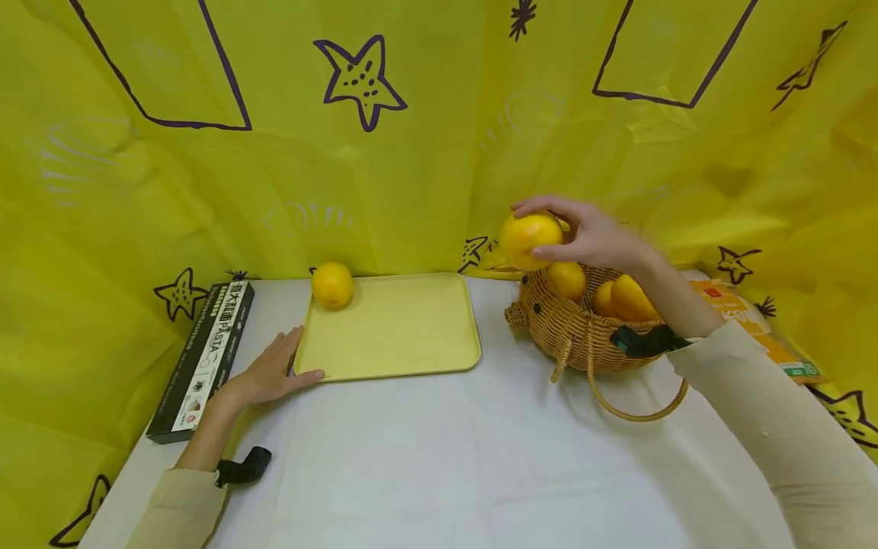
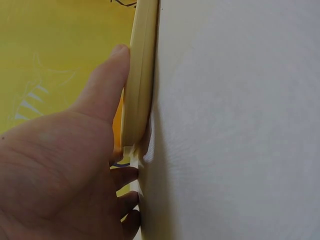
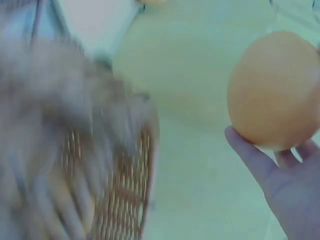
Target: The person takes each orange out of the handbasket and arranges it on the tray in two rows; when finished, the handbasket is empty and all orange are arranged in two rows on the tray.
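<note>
Beige sleeve [image 1: 775, 435] foremost, the right grip [image 1: 600, 235] clasps a held fruit [image 1: 525, 242] above the wicker basket [image 1: 552, 329]; the left grip [image 1: 270, 372], fingers spread, touches the tray [image 1: 391, 328]. Seemingly early: one trayed fruit [image 1: 332, 285], several basketed fruits [image 1: 566, 280] left.

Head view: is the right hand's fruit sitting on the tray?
No, the right hand holds the fruit up near the snout end of the basket, clear of the tray.

Fruit [image 3: 272, 90]: round, orange, gripped by the right hand [image 3: 290, 185], apart from the basket [image 3: 122, 187].
Right hand: lower right, partly out of view.
Basket: woven, brown, lower left; contents blurred.
Backdrop [image 3: 192, 175]: pale yellow-green, behind fruit and basket.
</note>
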`<state>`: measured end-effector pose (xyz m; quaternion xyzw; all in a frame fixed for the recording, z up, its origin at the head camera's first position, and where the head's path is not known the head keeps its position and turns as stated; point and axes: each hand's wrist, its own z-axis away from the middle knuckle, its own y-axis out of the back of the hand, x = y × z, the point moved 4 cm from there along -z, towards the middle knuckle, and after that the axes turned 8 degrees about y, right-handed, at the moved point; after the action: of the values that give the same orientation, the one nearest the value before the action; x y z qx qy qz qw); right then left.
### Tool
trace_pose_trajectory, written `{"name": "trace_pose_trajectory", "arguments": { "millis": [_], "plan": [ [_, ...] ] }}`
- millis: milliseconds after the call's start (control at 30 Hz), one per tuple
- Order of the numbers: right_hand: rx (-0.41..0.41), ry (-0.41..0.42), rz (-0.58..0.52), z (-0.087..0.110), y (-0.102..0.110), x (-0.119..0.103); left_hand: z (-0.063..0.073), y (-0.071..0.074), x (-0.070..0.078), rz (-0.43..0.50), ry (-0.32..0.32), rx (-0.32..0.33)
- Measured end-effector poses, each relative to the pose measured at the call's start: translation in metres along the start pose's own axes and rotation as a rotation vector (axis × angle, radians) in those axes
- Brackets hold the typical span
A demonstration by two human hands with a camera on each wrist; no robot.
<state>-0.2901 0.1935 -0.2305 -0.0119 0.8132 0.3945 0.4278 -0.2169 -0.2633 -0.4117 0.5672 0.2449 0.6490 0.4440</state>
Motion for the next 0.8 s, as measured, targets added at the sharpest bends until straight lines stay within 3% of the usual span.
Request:
{"name": "trace_pose_trajectory", "arguments": {
  "millis": [100, 300, 800],
  "plan": [
    [0.008, 0.043, -0.058, -0.002, -0.020, -0.008, 0.000, 0.001, 0.000, -0.005, -0.003, 0.006],
    [0.037, 0.048, -0.103, -0.005, -0.047, -0.017, 0.000, 0.001, -0.001, -0.007, -0.006, 0.008],
    [0.069, 0.064, -0.103, -0.003, -0.085, -0.043, -0.002, -0.001, -0.004, -0.010, 0.000, 0.007]
  ]
}}
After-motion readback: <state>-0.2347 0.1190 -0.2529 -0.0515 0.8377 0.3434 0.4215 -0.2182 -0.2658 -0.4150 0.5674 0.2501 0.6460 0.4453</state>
